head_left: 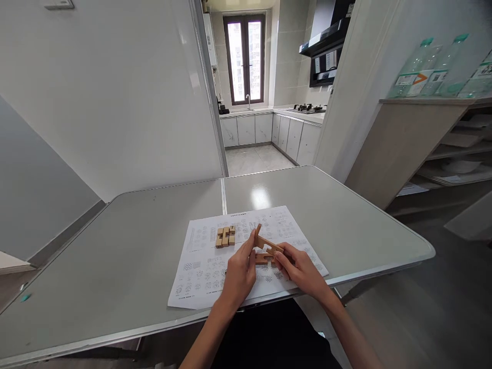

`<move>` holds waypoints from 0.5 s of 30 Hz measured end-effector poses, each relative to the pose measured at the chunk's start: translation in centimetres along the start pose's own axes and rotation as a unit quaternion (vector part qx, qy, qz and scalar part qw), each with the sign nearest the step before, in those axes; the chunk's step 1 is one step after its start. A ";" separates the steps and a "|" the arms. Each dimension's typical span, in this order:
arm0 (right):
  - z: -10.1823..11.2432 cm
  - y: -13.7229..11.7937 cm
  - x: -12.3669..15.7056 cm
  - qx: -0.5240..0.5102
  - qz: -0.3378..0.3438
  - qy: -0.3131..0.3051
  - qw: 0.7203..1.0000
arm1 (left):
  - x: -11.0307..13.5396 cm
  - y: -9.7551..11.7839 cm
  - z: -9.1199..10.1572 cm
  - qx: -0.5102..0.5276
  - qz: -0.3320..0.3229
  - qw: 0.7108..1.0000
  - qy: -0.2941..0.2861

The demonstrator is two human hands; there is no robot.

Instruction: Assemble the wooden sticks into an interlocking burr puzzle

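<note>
Over a printed sheet of paper (184, 284) covered in small diagrams, both of my hands hold notched wooden puzzle pieces. My left hand (240, 271) is closed, thumb and fingers on a slim brown piece (258, 230) that sticks up at a tilt. In the pinch of my right hand (303, 269) is a long notched piece (272, 244), whose far end meets or overlaps the left one; I cannot tell whether they are joined. Below them, between the hands, lies more notched brown wood (262, 259), partly hidden by my fingers. Paler notched pieces (225, 237) sit grouped on the sheet, left of my hands.
The sheet lies near the front edge of a grey folding table (126, 266) with a metal rim and a centre seam. A wooden shelf (415, 138) with several plastic bottles (442, 69) stands at the right. Beyond the doorway are kitchen cabinets (246, 129).
</note>
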State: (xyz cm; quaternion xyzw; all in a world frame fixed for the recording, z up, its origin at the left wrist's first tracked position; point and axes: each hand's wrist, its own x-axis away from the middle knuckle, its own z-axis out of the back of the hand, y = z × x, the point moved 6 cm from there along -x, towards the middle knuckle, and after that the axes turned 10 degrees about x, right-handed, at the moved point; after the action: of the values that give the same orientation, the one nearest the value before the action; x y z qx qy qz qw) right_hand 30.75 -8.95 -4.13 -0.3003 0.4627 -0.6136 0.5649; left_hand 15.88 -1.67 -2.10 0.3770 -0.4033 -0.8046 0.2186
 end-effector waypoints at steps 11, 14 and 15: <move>-0.1 0.4 0.0 0.025 0.008 -0.008 1.000 | 0.0 0.2 0.3 0.021 0.034 0.999 0.001; -0.2 0.3 -0.1 0.025 0.008 -0.005 1.000 | 0.1 0.3 -0.1 0.015 0.026 0.999 -0.009; -0.3 0.2 -0.1 0.025 0.012 -0.005 1.000 | 0.1 0.4 -0.4 0.013 0.023 0.999 -0.024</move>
State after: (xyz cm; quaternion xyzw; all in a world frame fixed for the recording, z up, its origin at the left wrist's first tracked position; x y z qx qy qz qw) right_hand 30.60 -8.78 -4.41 -0.2839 0.4477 -0.6168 0.5818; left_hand 16.15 -2.17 -2.00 0.3513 -0.4276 -0.8027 0.2223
